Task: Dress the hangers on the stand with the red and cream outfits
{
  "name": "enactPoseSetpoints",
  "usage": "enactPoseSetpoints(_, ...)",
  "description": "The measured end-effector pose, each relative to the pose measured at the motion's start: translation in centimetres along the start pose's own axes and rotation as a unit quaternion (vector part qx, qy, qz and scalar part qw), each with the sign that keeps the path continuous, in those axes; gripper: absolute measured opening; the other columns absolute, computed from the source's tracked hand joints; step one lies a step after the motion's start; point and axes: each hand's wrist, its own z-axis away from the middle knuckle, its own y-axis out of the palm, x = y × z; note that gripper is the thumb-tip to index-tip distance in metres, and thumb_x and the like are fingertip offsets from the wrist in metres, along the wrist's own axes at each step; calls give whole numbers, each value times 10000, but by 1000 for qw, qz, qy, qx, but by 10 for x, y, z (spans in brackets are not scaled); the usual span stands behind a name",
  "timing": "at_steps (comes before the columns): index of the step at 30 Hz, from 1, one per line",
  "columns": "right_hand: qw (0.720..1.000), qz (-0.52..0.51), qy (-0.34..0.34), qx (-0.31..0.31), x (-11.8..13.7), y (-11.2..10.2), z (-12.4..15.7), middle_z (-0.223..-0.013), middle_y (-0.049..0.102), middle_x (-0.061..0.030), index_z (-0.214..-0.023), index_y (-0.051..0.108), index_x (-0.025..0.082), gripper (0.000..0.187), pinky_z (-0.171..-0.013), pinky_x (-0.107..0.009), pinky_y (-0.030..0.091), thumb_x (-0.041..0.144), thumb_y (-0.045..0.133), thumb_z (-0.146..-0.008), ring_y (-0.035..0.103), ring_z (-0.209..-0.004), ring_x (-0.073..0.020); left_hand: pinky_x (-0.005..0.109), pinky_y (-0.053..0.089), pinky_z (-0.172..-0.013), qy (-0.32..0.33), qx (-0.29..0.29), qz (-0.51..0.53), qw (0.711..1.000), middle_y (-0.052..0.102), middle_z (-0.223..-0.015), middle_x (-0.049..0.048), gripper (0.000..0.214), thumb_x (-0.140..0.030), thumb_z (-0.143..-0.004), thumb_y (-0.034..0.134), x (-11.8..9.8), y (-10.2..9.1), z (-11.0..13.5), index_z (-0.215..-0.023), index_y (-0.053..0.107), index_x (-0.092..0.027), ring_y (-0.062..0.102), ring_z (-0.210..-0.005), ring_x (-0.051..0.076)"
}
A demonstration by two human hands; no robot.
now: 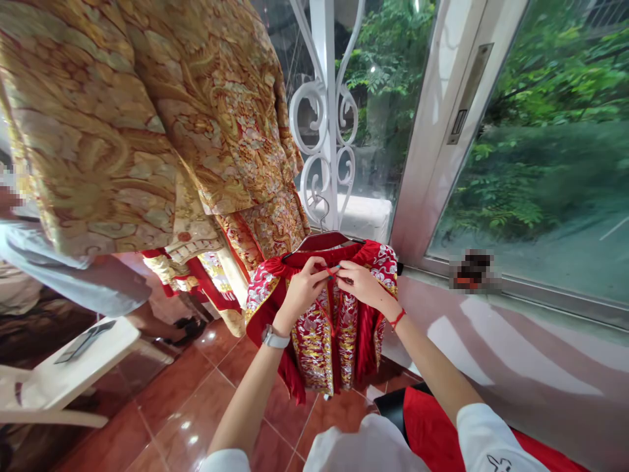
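A red embroidered jacket (312,354) with silver and gold stitching hangs in front of me on a hanger (331,239) with a metal hook. My left hand (310,280) pinches the front of its neckline, thumb and finger together. Facing it, my right hand (361,283) also pinches there, its fingertips almost meeting the left ones. A small bit of red shows between the fingertips, too small to make out clearly. Below them, a thin red cord (333,322) dangles over the jacket's front opening.
Large gold brocade garments (162,118) hang at left. Behind the hanger stands a white scrolled metal frame (324,118), beside a sliding window (535,164). A white plastic chair (83,360) bears a phone (84,342); another person's leg is near it. Red cloth (432,426) lies lower right.
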Motion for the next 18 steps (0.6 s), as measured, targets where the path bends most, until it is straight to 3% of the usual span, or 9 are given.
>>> enactPoseSetpoints(5, 996, 25, -13, -80, 1, 3, 7, -1109, 605, -94, -865, 654, 203, 182, -862, -332, 515, 152, 497, -942, 623, -974, -205, 246, 486, -776, -25, -61, 23, 998, 660, -1073, 78, 112, -291, -838, 682, -6, -2, -3, -835, 787, -252, 626, -888, 191)
enactPoseSetpoints(8, 997, -8, -19, -77, 6, 1, 6, -1105, 608, -91, -861, 641, 199, 209, -825, -299, 515, 163, 460, -959, 628, -881, -174, 259, 485, -822, -21, -56, 29, 998, 682, -1053, 74, 119, -262, -851, 658, -9, -2, -2, -846, 776, -247, 640, -921, 196)
enactPoseSetpoints(11, 996, -59, -6, -68, 12, -3, 5, -1061, 613, -88, -873, 640, 186, 216, -813, -281, 505, 199, 450, -976, 620, -857, -164, 276, 494, -843, -56, -88, 108, 989, 690, -990, 71, 123, -249, -846, 653, -13, 5, 6, -930, 738, -219, 648, -913, 196)
enactPoseSetpoints(13, 994, -96, 27, -49, 19, -7, 10, -987, 620, -79, -891, 655, 178, 217, -793, -284, 506, 222, 461, -975, 615, -833, -166, 282, 498, -857, -88, -75, 202, 973, 686, -980, 64, 224, -253, -829, 673, -16, 15, 13, -1047, 681, -205, 654, -932, 193)
enactPoseSetpoints(15, 990, -122, 73, -6, 25, -11, 24, -955, 637, -78, -940, 680, 172, 219, -814, -309, 508, 247, 476, -970, 620, -837, -179, 279, 503, -823, -118, -24, 301, 946, 675, -936, 42, 362, -285, -809, 702, -15, 25, 23, -1147, 600, -205, 659, -889, 177)
enactPoseSetpoints(18, 972, -168, 140, 85, 26, -17, 58, -1046, 671, -97, -1010, 704, 181, 234, -902, -362, 493, 293, 506, -956, 638, -924, -206, 229, 452, -616, -168, 12, 393, 904, 606, -748, -39, 422, -350, -809, 695, -6, 32, 42, -1165, 518, -205, 591, -610, 106)
